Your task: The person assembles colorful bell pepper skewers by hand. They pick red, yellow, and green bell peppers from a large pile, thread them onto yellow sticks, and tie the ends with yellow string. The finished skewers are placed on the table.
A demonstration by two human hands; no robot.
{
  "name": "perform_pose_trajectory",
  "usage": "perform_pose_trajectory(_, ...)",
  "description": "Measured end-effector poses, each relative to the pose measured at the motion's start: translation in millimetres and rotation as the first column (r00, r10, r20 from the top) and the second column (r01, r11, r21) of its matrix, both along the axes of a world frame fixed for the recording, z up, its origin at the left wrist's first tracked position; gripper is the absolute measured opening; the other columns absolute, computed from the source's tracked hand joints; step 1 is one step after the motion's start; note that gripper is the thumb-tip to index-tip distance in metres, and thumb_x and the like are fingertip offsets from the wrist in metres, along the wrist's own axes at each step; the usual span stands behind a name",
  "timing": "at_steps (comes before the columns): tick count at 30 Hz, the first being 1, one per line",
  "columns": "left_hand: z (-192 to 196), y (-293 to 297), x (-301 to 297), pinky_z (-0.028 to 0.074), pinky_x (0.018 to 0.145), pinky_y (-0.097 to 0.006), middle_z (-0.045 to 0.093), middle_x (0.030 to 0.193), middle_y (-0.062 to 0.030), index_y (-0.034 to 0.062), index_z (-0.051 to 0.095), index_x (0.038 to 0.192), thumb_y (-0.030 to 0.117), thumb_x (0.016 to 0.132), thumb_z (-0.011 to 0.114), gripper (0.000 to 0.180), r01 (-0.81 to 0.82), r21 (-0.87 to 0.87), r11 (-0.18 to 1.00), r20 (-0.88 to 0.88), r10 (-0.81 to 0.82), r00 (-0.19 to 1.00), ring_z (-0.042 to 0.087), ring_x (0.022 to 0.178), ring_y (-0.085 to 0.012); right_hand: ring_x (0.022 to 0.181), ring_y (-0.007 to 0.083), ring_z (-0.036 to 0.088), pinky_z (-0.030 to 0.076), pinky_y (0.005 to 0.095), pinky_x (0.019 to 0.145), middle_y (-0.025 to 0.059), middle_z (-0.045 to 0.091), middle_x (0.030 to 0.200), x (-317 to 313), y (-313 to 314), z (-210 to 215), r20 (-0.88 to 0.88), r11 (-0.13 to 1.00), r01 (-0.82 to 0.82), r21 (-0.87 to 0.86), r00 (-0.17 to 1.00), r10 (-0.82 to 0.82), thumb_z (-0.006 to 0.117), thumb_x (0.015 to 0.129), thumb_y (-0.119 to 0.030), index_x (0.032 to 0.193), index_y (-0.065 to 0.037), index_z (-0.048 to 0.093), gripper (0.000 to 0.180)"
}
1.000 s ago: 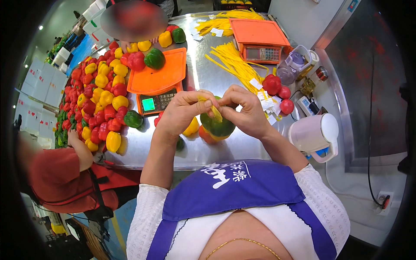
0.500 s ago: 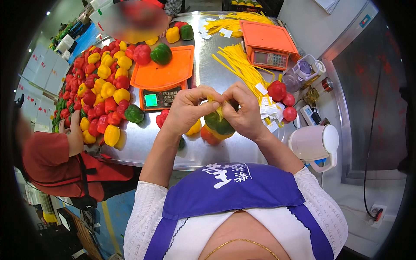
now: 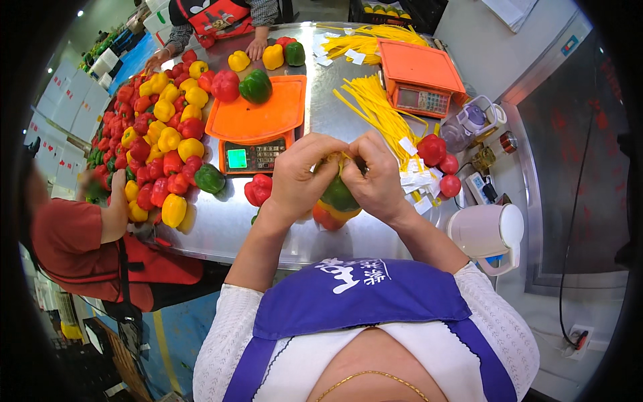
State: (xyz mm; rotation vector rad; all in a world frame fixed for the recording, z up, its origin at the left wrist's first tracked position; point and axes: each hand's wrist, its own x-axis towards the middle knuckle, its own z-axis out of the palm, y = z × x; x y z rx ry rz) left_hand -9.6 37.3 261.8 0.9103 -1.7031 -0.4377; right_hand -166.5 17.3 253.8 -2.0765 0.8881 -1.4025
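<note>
Over the near middle of the steel table, my left hand [image 3: 301,177] and my right hand [image 3: 375,179] are both closed, fingertips almost meeting. Between them they pinch the gathered yellow top of what looks like a net bag [image 3: 343,157]. Below my fingers hang or rest a green bell pepper [image 3: 339,195] and an orange-red one [image 3: 328,218], grouped with some yellow; my hands partly cover them. A red bell pepper [image 3: 258,189] lies just beside my left wrist.
At left is a big heap of bell peppers [image 3: 164,144], with an orange scale [image 3: 254,120] beside it. Yellow net strips [image 3: 372,104] with white tags, a second scale [image 3: 422,70] and a white kettle [image 3: 483,231] stand right. Co-workers' hands [image 3: 258,47] are across and at left.
My fingertips have drawn closer and the yellow end between them shows less. The view has shifted slightly. A co-worker across the table now shows an apron and two hands near the peppers.
</note>
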Motion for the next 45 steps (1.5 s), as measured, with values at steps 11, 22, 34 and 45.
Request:
perform_pose_trajectory(11, -11, 3, -6, 0.049, 0.060, -0.031, 0.059, 0.081, -0.0102, 0.0024, 0.065, 0.092, -0.006, 0.079, 0.067, 0.015, -0.233, -0.233, 0.944, -0.021, 0.235, 0.972, 0.060, 0.069, -0.0225, 0.071, 0.0090, 0.054, 0.045, 0.0230, 0.065, 0.0023, 0.058, 0.082, -11, -7, 4, 0.288, 0.866, -0.286, 0.411, 0.942, 0.175, 0.063, 0.091, -0.013, 0.095, 0.000, 0.063, 0.013)
perform_pose_trajectory(22, -13, 2, -6, 0.049, 0.062, -0.028, 0.059, 0.090, -0.0102, 0.0024, 0.063, 0.094, -0.006, 0.079, 0.069, 0.018, -0.201, -0.285, 0.937, -0.023, 0.203, 0.979, 0.060, 0.075, -0.0206, 0.073, 0.0165, 0.059, 0.048, 0.0282, 0.064, 0.0043, 0.058, 0.081, -29, -38, 47, -0.156, 0.901, -0.404, 0.157, 0.891, 0.427, 0.066, 0.082, -0.005, 0.089, -0.006, 0.063, 0.008)
perform_pose_trajectory(34, 1, 22, 20, 0.046, 0.058, -0.036, 0.057, 0.080, -0.0113, 0.0018, 0.059, 0.079, 0.002, 0.075, 0.071, 0.013, -0.154, -0.308, 0.939, 0.385, 0.271, 0.882, 0.057, 0.067, -0.0280, 0.077, 0.0265, 0.061, 0.048, 0.0380, 0.062, 0.0066, 0.055, 0.082, -55, -48, 35, -0.745, 0.859, -0.322, -0.398, 0.660, -0.098, 0.060, 0.072, -0.004, 0.088, -0.009, 0.055, 0.017)
perform_pose_trajectory(45, 16, 19, 32, 0.043, 0.089, -0.031, 0.066, 0.099, -0.0047, 0.0007, 0.063, 0.085, 0.010, 0.091, 0.059, 0.011, 0.250, 0.360, 0.899, -0.047, -0.250, 0.967, 0.055, 0.102, -0.0184, 0.067, 0.0331, 0.059, 0.046, 0.0419, 0.054, 0.0105, 0.053, 0.073, -35, -35, 8, -0.621, 0.941, -0.232, -0.248, 0.783, 0.029, 0.057, 0.078, -0.003, 0.083, -0.007, 0.052, 0.008)
